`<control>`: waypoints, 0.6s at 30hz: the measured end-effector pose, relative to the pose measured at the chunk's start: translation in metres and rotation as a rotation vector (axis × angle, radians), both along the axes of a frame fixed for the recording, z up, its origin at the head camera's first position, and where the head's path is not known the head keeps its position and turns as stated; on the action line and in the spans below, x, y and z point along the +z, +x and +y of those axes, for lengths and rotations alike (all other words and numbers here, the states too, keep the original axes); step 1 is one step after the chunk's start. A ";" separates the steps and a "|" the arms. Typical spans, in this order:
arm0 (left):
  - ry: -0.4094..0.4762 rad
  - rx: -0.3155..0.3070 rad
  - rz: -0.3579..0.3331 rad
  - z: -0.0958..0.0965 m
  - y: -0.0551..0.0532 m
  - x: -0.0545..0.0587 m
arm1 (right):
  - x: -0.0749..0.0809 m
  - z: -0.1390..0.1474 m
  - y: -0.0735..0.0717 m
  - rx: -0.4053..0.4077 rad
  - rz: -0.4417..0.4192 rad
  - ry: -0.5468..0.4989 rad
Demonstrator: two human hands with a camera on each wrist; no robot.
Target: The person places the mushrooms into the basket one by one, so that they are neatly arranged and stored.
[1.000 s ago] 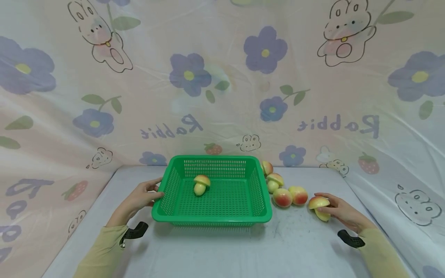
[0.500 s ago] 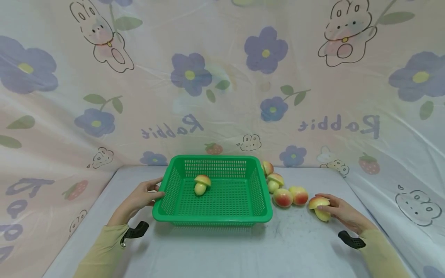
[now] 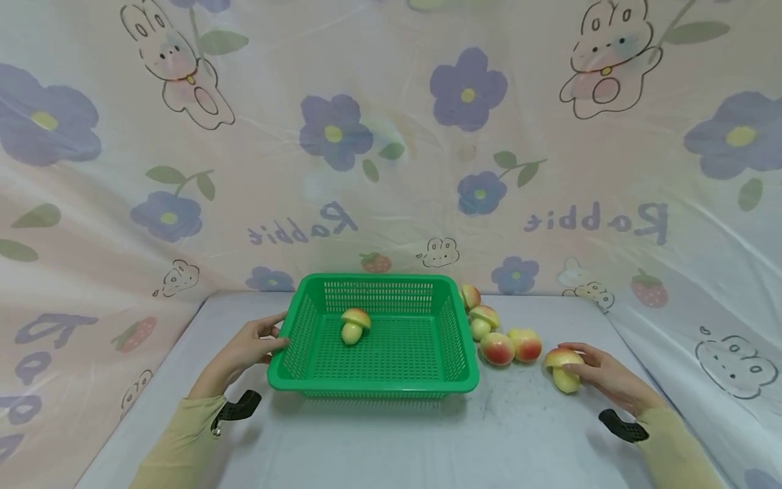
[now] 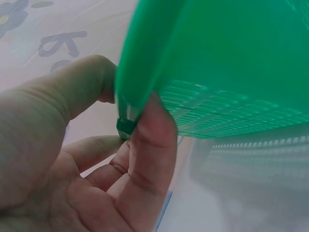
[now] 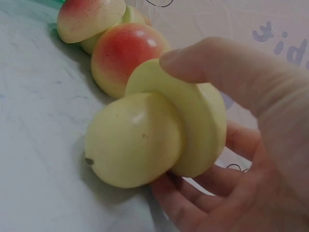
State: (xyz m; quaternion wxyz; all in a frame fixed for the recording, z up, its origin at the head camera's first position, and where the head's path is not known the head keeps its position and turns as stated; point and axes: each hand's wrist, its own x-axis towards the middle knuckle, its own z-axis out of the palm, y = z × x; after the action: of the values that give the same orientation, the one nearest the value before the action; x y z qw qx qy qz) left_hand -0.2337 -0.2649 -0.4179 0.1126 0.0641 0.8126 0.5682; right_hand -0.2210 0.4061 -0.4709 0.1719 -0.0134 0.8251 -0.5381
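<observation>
My left hand (image 3: pixel 246 348) pinches the left rim of a green plastic basket (image 3: pixel 397 350). In the left wrist view, thumb and fingers lie on either side of the basket's rim (image 4: pixel 145 53). Inside the basket, left of its middle, sits a toy mushroom (image 3: pixel 351 333) with a red-yellow cap and pale stem. Over at the table's right side my right hand (image 3: pixel 611 380) grips another toy mushroom (image 3: pixel 565 382) by its cap. The right wrist view shows that mushroom's stem (image 5: pixel 135 140) pointing away from the palm, with the thumb on the cap's edge.
Several more toy mushrooms, among them a red-capped mushroom (image 3: pixel 497 349) and its neighbour (image 3: pixel 525 344), lie in a row along the basket's right side. A mushroom (image 3: pixel 484 320) farther back lies close to the basket wall. Printed cloth (image 3: pixel 403 183) hangs behind the white table (image 3: pixel 379 441).
The mushroom in my right hand has turned slightly, its stem now pointing more straight toward the front. My left hand and the basket have stayed in place.
</observation>
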 end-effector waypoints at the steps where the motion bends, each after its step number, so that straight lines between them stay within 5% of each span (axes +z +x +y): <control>1: 0.002 -0.001 0.001 0.000 0.000 0.000 | 0.001 0.001 0.001 0.012 0.009 -0.007; 18: -0.006 0.006 -0.002 0.000 -0.001 0.001 | 0.009 0.005 0.011 0.030 0.003 -0.071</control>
State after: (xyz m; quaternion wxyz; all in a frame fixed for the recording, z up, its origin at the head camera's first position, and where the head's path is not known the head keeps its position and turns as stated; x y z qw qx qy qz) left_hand -0.2343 -0.2648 -0.4172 0.1119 0.0610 0.8143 0.5663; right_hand -0.2095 0.4115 -0.4623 0.1784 -0.0328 0.8053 -0.5645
